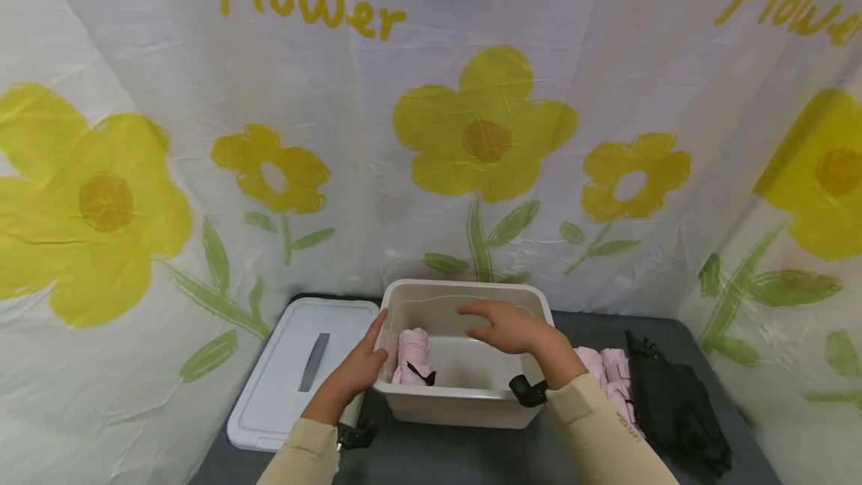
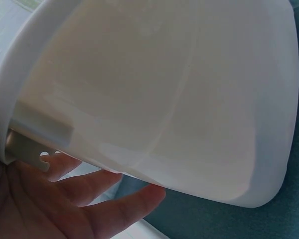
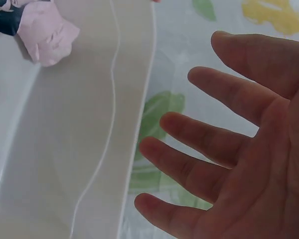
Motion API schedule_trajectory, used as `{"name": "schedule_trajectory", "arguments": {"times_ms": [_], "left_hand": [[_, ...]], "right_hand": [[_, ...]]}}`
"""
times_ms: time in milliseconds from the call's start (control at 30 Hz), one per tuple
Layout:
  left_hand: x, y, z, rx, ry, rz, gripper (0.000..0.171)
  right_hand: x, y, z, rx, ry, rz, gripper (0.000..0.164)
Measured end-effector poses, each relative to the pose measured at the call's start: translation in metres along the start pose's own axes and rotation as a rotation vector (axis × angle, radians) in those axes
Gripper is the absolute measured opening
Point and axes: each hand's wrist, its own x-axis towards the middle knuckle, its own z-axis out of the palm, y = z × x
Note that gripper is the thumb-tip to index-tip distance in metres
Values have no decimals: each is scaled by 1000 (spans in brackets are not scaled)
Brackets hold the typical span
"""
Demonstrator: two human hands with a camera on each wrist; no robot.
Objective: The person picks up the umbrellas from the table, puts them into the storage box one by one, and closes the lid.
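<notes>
A pale plastic tub (image 1: 465,414) stands open at the middle of the desk (image 1: 431,462), close to the far edge, where a flower-printed curtain (image 1: 364,245) hangs. Inside it, against the left wall, lies one pink rolled bundle (image 1: 413,350) with a dark strap (image 1: 429,378); the right part of the tub's floor shows bare. The left hand (image 1: 360,364) is at the tub's left rim, its fingers spaced and fairly straight, touching the rim and the outer wall, as if to steady it. The right hand (image 1: 508,331) hovers over the tub, fingers spread and palm down, pinching nothing. To the left, the white lid (image 1: 276,373) lies flat along the desk's left edge, its grey handle (image 1: 314,361) uppermost. Toward the desk's right edge, at least two more pink bundles (image 1: 616,373) lie side by side, partly hidden by the right sleeve (image 1: 599,425), and just beside them, nearer that edge, is a crumpled black cloth item (image 1: 673,395). Judging by how things lie, the packing looks only begun: one bundle is in, while the other pink ones and perhaps the black item are yet to be placed, and the lid is not yet on. How many bundles the sleeve hides, I cannot tell.
</notes>
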Motion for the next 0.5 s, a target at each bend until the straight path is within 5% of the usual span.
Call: {"name": "schedule_trajectory", "arguments": {"times_ms": [500], "left_hand": [[-2,1,2,-10,5,-18,72]], "right_hand": [[-47,29,-6,60,133,5,44]]}}
